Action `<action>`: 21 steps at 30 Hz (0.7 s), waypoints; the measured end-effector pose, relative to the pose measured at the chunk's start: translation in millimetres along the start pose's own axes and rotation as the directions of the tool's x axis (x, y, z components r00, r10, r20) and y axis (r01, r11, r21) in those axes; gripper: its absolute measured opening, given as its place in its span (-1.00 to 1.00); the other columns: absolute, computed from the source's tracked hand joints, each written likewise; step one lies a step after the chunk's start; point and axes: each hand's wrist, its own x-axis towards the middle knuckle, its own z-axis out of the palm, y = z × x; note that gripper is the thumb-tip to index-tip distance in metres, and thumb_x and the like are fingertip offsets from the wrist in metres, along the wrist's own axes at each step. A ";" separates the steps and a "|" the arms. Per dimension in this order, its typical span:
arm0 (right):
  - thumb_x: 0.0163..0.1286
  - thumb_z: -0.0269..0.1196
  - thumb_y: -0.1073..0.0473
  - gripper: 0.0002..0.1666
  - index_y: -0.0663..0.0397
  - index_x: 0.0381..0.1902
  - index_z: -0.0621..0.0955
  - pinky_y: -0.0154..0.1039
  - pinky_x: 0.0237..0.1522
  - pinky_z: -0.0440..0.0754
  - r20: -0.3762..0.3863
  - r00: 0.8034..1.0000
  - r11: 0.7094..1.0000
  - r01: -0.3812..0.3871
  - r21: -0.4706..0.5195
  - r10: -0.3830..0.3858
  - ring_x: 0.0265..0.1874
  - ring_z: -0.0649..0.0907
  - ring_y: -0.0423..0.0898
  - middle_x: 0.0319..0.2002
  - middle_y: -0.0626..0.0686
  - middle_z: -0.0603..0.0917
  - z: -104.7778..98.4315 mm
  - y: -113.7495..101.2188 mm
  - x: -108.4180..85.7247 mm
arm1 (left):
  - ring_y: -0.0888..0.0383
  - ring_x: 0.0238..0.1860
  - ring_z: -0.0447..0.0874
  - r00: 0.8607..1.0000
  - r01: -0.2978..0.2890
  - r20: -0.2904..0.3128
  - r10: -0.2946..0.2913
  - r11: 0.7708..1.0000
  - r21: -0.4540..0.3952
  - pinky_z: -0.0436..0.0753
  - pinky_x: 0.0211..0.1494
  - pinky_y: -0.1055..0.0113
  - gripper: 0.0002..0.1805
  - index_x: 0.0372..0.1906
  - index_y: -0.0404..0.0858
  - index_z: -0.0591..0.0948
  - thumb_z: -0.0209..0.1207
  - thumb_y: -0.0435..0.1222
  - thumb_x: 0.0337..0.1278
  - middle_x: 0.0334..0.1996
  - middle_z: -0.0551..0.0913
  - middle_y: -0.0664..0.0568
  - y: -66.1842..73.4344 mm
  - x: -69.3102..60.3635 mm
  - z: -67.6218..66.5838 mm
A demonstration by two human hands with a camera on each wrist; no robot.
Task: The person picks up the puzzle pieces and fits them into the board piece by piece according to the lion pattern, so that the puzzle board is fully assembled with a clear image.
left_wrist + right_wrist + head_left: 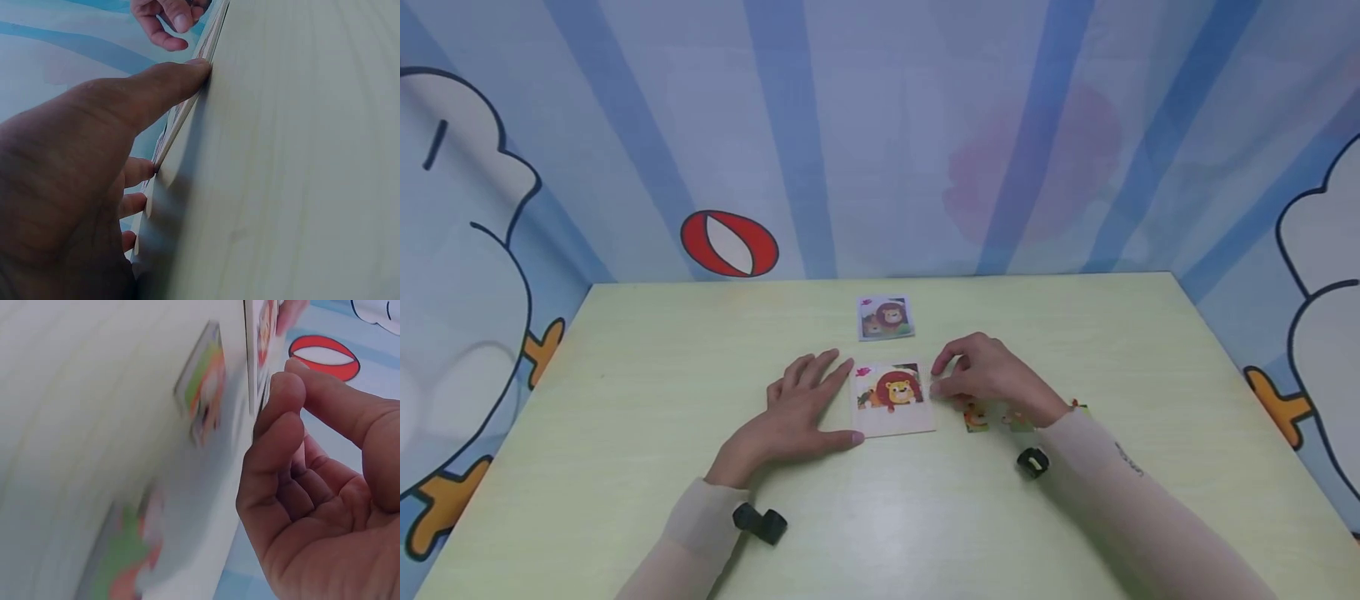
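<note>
A pale blue backdrop (895, 150) with darker blue stripes fills the far side of the room, from about ten o'clock round to two, behind a light wood table (662, 367). On it the person's left hand (797, 417) lies at nine o'clock of the lion puzzle board (895, 423), fingers spread, thumb and forefinger touching its edge. The right hand (988, 371) sits between two and three o'clock, fingers curled, thumb and forefinger tips close by the board's edge; I can't tell whether they pinch anything. So the board lies between the hands, its upper part filled with the lion, its lower strip bare. At twelve o'clock, just apart from it, is a smaller lion picture card (886, 317). Smallest are the loose puzzle pieces (976, 418), towards four o'clock, below the right hand.
</note>
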 end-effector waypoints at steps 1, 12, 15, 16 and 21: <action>0.39 0.50 0.03 -0.77 -0.04 -0.07 0.78 -0.17 -0.27 0.64 -0.001 1.000 1.000 0.004 -0.002 -0.004 -0.46 0.67 -0.02 -0.45 0.08 0.74 -3.2 2.0 -1.7 | -0.29 0.76 -0.21 1.000 -0.001 -0.001 0.001 1.000 0.002 0.05 0.60 -0.48 0.14 0.77 0.01 0.09 0.38 0.22 0.21 0.80 -0.08 -0.05 0.0 0.0 -0.1; 0.42 0.49 0.00 -0.66 0.02 0.03 0.76 -0.18 -0.32 0.61 0.010 1.000 1.000 -0.005 -0.017 0.005 -0.45 0.69 -0.05 -0.43 0.05 0.78 -22.1 15.7 -16.1 | -0.30 0.76 -0.21 1.000 -0.004 0.000 0.004 1.000 0.009 0.05 0.59 -0.49 0.14 0.77 -0.01 0.09 0.38 0.21 0.23 0.80 -0.08 -0.06 0.2 -0.2 -0.4; 0.42 0.48 0.02 -0.66 0.03 0.06 0.76 -0.17 -0.33 0.61 0.015 1.000 1.000 0.008 -0.023 -0.008 -0.43 0.68 -0.05 -0.41 0.05 0.78 -24.5 20.7 -19.6 | -0.30 0.76 -0.22 1.000 0.000 0.001 0.000 1.000 0.010 0.05 0.60 -0.49 0.14 0.77 0.00 0.09 0.38 0.21 0.23 0.80 -0.08 -0.06 0.3 -0.2 -0.3; 0.42 0.48 0.04 -0.65 0.04 0.08 0.77 -0.18 -0.33 0.62 0.018 1.000 1.000 0.016 -0.022 -0.016 -0.42 0.68 -0.06 -0.39 0.05 0.78 -25.1 22.9 -20.8 | -0.30 0.76 -0.22 1.000 0.002 0.003 -0.002 1.000 0.011 0.05 0.60 -0.50 0.14 0.77 0.00 0.09 0.38 0.22 0.23 0.80 -0.08 -0.05 0.4 -0.2 -0.3; 0.37 0.52 0.08 -0.59 0.06 0.13 0.77 -0.20 -0.39 0.59 0.037 0.998 0.998 0.049 -0.029 -0.048 -0.45 0.64 -0.09 -0.33 0.04 0.79 -27.9 32.3 -28.0 | -0.31 0.76 -0.22 1.000 0.012 0.008 -0.012 1.000 0.020 0.04 0.61 -0.50 0.15 0.77 0.01 0.08 0.38 0.23 0.22 0.80 -0.09 -0.04 0.7 0.3 0.2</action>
